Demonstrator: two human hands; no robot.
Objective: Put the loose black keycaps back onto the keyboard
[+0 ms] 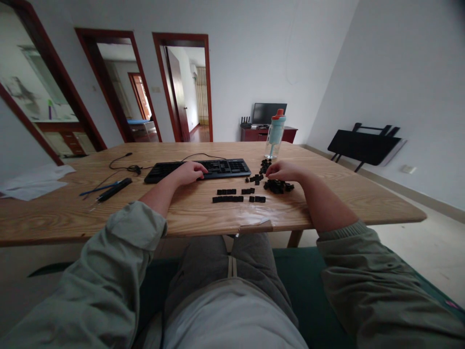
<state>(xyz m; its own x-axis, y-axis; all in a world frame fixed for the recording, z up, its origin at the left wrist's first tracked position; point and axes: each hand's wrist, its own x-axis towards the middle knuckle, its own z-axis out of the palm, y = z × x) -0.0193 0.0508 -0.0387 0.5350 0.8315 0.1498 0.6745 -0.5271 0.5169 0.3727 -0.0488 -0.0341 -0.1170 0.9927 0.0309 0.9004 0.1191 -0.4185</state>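
A black keyboard lies on the wooden table. My left hand rests on its front edge, fingers curled onto the keys. My right hand hovers over a pile of loose black keycaps, fingers bent down to them; whether it pinches one is hidden. More keycaps sit in short rows in front of the keyboard, and a smaller scatter lies by the keyboard's right end.
A light blue bottle with an orange cap stands behind the keycaps. A black pen-like tool, a blue pen, and a cable lie at left. White paper sits on the far left edge. A folded black table leans on the right wall.
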